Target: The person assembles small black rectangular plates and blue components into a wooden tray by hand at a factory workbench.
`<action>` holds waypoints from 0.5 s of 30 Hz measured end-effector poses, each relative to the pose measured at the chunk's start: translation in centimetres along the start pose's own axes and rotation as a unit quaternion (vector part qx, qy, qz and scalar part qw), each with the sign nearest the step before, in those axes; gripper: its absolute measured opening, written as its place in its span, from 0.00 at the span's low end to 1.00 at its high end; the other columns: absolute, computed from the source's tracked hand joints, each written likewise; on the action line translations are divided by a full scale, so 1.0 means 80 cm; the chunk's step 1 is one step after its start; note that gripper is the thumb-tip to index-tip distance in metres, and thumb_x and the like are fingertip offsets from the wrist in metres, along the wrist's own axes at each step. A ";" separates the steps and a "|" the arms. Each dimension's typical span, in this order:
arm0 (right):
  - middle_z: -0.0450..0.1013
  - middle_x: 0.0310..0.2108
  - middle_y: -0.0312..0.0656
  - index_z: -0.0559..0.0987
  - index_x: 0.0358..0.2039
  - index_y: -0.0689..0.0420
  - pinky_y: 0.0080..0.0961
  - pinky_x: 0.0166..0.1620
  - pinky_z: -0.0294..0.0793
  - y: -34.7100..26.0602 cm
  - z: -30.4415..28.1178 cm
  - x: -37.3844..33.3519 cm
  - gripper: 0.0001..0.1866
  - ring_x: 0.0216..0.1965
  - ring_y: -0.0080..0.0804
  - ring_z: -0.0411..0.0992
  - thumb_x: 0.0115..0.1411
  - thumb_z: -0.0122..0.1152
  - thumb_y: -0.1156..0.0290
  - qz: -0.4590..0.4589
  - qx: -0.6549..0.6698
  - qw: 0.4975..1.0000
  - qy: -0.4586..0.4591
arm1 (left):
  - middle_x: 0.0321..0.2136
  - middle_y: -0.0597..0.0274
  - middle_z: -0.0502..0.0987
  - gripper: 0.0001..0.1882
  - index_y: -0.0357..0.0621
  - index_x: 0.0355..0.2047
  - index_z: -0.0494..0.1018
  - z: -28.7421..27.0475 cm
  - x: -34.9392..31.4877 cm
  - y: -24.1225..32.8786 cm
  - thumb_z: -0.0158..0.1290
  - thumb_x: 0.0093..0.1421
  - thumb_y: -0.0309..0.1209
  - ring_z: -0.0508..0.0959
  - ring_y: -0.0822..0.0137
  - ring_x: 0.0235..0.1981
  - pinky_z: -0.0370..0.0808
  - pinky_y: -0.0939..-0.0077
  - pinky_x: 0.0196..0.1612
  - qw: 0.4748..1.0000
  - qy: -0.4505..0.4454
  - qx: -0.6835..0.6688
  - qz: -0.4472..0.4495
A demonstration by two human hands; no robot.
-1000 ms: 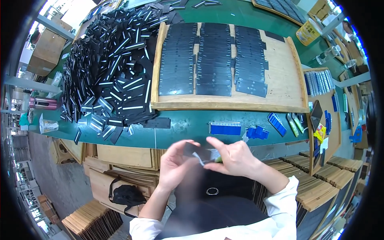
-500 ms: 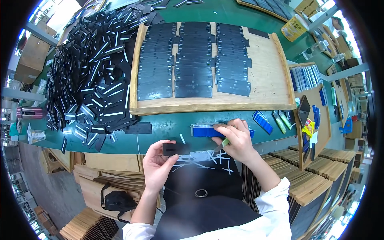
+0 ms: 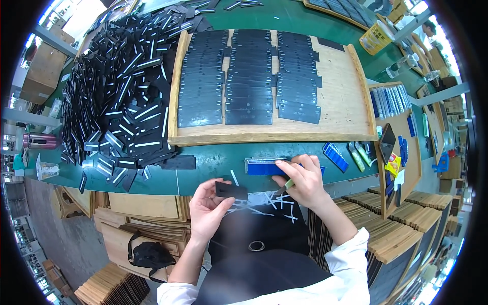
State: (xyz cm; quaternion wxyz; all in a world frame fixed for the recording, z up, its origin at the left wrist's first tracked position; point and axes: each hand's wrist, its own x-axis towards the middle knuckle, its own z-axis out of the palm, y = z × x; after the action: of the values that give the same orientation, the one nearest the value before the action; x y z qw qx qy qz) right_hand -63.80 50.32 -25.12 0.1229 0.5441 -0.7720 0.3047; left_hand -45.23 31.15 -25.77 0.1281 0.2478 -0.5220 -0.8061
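Smooth green tabletop (image 3: 213, 153), wooden tray (image 3: 274, 138), flat black rectangular piece (image 3: 236, 191)

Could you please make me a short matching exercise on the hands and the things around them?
Column one:
1. Left hand
2. Right hand
3. Wooden tray
4. Yellow tub

Column two:
A. Carries three columns of overlapping black pieces
B. Toward the picture's upper right
C. Grips a small black piece
D. Holds a green-handled tool, at the blue strips

Right pairs: 1-C, 2-D, 3-A, 4-B
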 end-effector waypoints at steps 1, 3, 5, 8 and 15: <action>0.79 0.33 0.35 0.74 0.52 0.54 0.32 0.41 0.63 0.000 -0.001 0.000 0.34 0.34 0.34 0.72 0.42 0.76 0.72 0.004 0.000 1.000 -0.006 | 0.50 0.51 0.74 0.27 0.35 0.55 0.65 0.000 -0.001 0.000 0.57 0.56 0.11 0.81 0.67 0.41 0.80 0.80 0.42 1.000 0.000 0.000 0.000; 0.78 0.34 0.33 0.75 0.51 0.53 0.30 0.41 0.63 -0.001 -0.003 0.000 0.32 0.35 0.32 0.71 0.44 0.74 0.71 0.006 -0.010 1.000 -0.009 | 0.50 0.51 0.74 0.27 0.35 0.56 0.65 0.000 -0.001 -0.001 0.57 0.56 0.11 0.81 0.67 0.41 0.80 0.81 0.42 1.000 -0.003 0.000 -0.002; 0.78 0.35 0.31 0.75 0.51 0.53 0.29 0.42 0.64 -0.002 -0.004 0.000 0.29 0.36 0.29 0.71 0.46 0.72 0.70 0.007 -0.019 1.000 -0.013 | 0.50 0.51 0.74 0.27 0.35 0.56 0.65 0.000 -0.001 -0.002 0.57 0.56 0.11 0.81 0.68 0.41 0.80 0.81 0.41 1.000 -0.001 0.004 -0.003; 0.77 0.39 0.31 0.77 0.50 0.53 0.28 0.42 0.63 -0.002 -0.004 -0.002 0.26 0.35 0.27 0.70 0.48 0.69 0.68 -0.051 -0.069 0.996 0.020 | 0.50 0.51 0.74 0.28 0.35 0.56 0.65 0.002 -0.001 -0.002 0.57 0.55 0.10 0.81 0.68 0.40 0.80 0.81 0.41 1.000 0.000 0.005 -0.006; 0.80 0.46 0.29 0.74 0.49 0.48 0.27 0.47 0.57 -0.013 -0.010 -0.018 0.20 0.38 0.22 0.65 0.56 0.69 0.68 -0.227 -0.179 0.956 0.060 | 0.51 0.50 0.71 0.34 0.37 0.59 0.60 0.016 -0.002 0.002 0.57 0.53 0.09 0.79 0.66 0.45 0.80 0.78 0.44 1.000 -0.012 -0.008 -0.015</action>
State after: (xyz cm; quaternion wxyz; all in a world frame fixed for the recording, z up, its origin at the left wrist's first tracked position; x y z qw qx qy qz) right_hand -62.40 51.67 -24.87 0.3301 0.6545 -0.6615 0.1581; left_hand -45.80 32.14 -25.15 0.1112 0.2448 -0.5132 -0.8151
